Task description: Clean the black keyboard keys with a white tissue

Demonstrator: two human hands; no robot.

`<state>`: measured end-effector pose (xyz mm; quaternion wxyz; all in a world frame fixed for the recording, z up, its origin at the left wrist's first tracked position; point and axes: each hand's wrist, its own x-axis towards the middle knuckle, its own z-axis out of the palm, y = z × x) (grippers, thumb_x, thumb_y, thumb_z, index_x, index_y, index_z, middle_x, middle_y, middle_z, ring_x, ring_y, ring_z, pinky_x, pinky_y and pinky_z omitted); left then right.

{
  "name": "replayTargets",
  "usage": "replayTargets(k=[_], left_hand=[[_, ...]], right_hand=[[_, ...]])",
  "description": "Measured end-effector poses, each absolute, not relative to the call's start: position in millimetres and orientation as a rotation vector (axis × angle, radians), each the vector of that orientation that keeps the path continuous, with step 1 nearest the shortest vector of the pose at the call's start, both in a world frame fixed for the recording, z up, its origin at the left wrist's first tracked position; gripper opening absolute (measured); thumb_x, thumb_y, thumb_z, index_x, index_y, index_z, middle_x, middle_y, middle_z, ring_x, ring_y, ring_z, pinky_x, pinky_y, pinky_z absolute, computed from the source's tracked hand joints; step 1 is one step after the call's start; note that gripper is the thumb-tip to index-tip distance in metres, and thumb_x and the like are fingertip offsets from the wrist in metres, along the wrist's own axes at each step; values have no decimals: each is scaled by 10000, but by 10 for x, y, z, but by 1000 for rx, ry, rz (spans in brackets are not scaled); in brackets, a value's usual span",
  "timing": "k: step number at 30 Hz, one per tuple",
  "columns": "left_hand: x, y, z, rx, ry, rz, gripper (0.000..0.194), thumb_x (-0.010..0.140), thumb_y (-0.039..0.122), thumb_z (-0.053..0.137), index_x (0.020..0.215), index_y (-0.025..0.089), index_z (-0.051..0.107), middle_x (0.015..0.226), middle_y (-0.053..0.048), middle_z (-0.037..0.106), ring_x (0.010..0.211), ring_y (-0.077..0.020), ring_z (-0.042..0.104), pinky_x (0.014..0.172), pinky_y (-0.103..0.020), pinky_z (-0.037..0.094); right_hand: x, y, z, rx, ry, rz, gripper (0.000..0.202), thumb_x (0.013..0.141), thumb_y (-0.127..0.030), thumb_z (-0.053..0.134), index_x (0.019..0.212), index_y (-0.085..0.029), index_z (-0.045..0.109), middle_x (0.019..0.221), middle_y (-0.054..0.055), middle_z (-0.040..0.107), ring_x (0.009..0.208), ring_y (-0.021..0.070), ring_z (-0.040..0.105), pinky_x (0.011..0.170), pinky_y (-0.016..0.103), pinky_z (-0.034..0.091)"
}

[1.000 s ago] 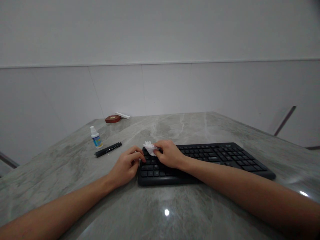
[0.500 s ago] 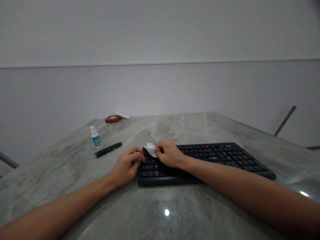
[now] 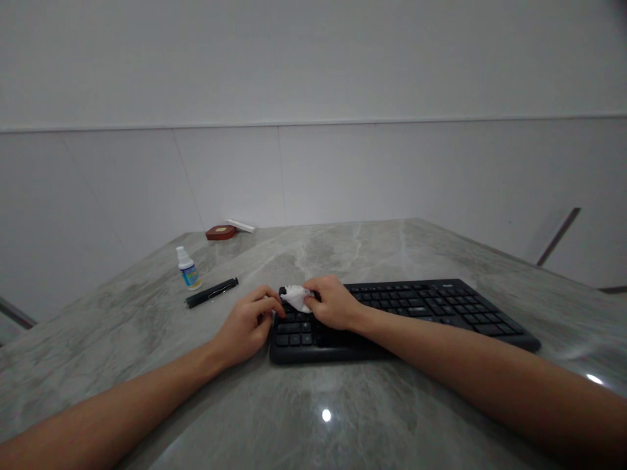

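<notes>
A black keyboard [image 3: 431, 302] lies on the grey marbled table. My right hand [image 3: 333, 302] pinches a crumpled white tissue [image 3: 298, 298] over the keyboard's upper left keys. The tissue rests against the keys, and my right forearm crosses above the lower keys. At the keyboard's left edge my left hand [image 3: 252, 324] has its fingers curled, with the fingertips touching the edge; whether they grip it firmly is hard to see.
Left of the keyboard lies a black pen-like object [image 3: 211, 293]. Beyond it stands a small white spray bottle [image 3: 189, 269] with a blue label. A reddish-brown box [image 3: 221, 233] and a white flat item [image 3: 241, 226] sit at the table's far edge by the wall.
The tissue has changed shape and sits slightly lower and flatter by my right fingers. My left hand has hardly moved.
</notes>
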<state>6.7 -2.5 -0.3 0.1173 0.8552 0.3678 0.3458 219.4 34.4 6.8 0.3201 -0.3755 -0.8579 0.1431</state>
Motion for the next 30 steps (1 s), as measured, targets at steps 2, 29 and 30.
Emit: replayTargets(k=[2, 29, 30], left_hand=[[67, -30, -2, 2505, 1084, 1008, 296, 824, 27, 397, 804, 175, 653, 948, -40, 579, 855, -163, 568, 757, -287, 454], [70, -43, 19, 2523, 1070, 1019, 298, 825, 29, 392, 806, 173, 653, 941, -48, 586, 865, -168, 571, 752, -292, 470], [72, -43, 20, 2523, 1070, 1023, 299, 825, 30, 392, 805, 173, 653, 940, -49, 587, 864, -169, 572, 751, -293, 471]], right_hand=[[2192, 332, 68, -952, -2267, 355, 123, 729, -93, 542, 638, -146, 607, 644, 13, 594, 607, 123, 484, 582, 242, 303], [2165, 359, 21, -946, -2241, 288, 140, 841, -146, 556, 727, -146, 638, 726, 31, 643, 676, 139, 538, 646, 253, 353], [2165, 355, 28, -936, -2250, 293, 147, 832, -137, 558, 702, -146, 628, 700, 23, 628, 651, 131, 521, 629, 249, 342]])
